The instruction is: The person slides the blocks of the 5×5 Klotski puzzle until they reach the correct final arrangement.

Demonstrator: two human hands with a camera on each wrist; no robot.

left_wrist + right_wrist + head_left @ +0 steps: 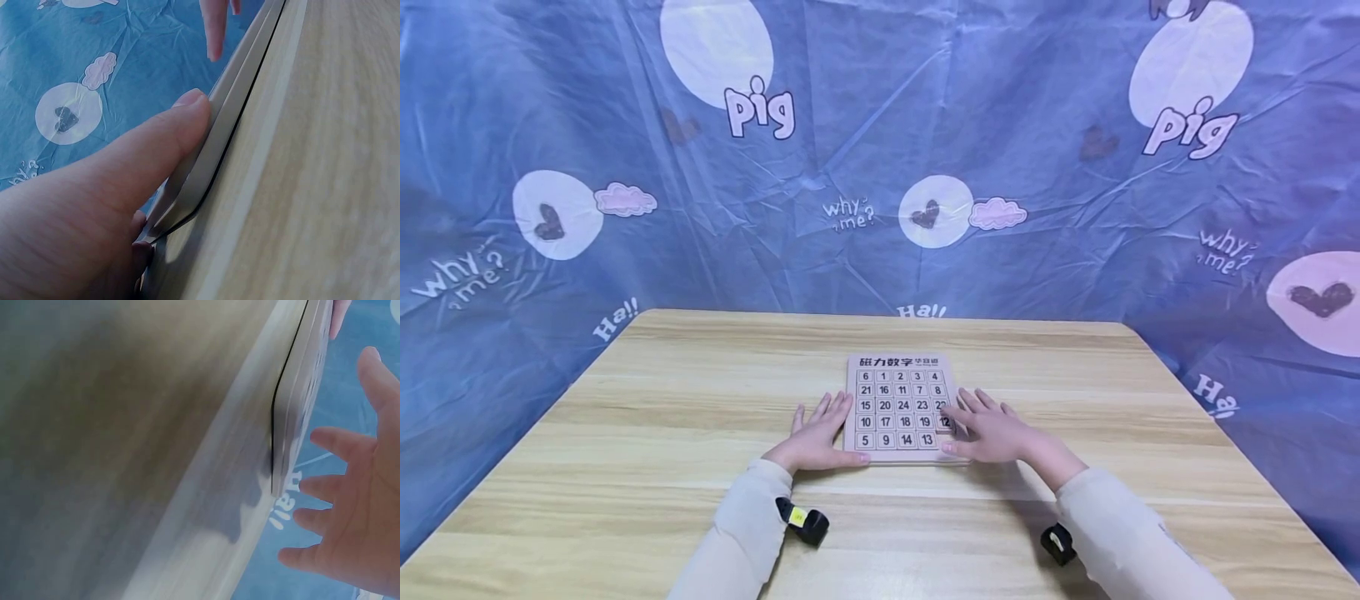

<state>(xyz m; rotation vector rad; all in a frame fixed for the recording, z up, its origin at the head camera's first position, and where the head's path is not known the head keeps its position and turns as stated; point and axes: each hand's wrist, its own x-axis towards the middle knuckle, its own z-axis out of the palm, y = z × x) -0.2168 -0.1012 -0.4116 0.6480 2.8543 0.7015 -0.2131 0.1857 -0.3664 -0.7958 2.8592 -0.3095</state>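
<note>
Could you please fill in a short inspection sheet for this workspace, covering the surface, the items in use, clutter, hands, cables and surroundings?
Surface: light wood-grain table.
Job's things: number puzzle board lying on the table, its numbered tiles in five rows; no tile shows in the near right cell.
Clutter: nothing seen.
Left hand: at the board's left side, fingers extended, thumb on the near edge.
Right hand: spread at the board's right side; fingers appear to hover above it.
Wrists: a black device at the left, another at the right.
Cables: nothing seen.
Surroundings: blue printed sheet behind and beside the table, creased.
</note>
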